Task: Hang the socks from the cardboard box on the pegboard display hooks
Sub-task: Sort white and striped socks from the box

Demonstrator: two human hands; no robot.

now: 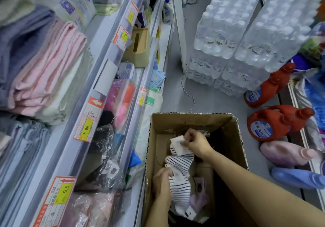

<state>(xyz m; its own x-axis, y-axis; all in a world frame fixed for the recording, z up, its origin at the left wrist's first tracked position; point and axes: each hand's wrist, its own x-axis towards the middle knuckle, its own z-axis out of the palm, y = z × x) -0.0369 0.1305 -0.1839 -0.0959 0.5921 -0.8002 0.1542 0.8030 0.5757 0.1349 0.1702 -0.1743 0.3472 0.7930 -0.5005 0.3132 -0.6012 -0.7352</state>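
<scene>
Two hands are inside the cardboard box (pixel 193 121), which stands open on the floor beside the shelves (pixel 112 65). The right hand (pixel 197 143) is near the far wall of the box, and its fingers are pinched together on the white paper tag (pixel 178 145) of a striped sock pair (pixel 181 160). The left hand (pixel 162 182) is at the near left side of the box, its fingers closed around another bundle of striped socks (pixel 180 190). Both bundles lie in the middle of the box, touching each other. A pale purple sock pair (pixel 198 198) lies just right of the lower bundle, also in the box. Beyond the box stand stacked packs of water bottles (pixel 246 38). To the right of the box are two red detergent jugs (pixel 274 121). On the shelves left of the box lie folded towels (pixel 44 65).
</scene>
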